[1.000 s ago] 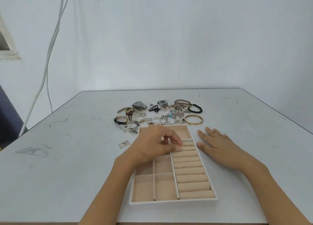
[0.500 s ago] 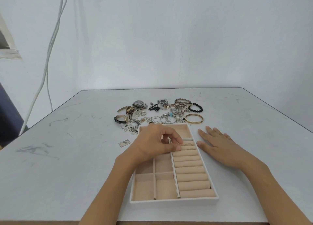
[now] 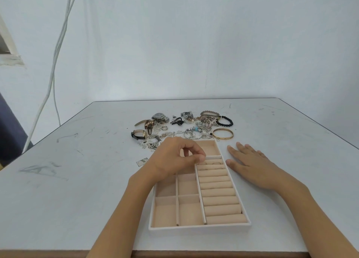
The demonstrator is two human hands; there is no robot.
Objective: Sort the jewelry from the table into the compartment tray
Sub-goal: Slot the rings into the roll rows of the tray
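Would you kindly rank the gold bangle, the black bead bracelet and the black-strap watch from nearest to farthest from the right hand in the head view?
1. gold bangle, just beyond the right hand
2. black bead bracelet, farther back, behind the bangle
3. black-strap watch, far over on the left

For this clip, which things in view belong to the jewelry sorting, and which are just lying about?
Part of the job:
compartment tray
jewelry pile beyond it, including a gold bangle
left hand, fingers curled over the ring rolls
right hand, flat on the table

Just lying about:
white cables hanging at the left
small flat tag left of the tray
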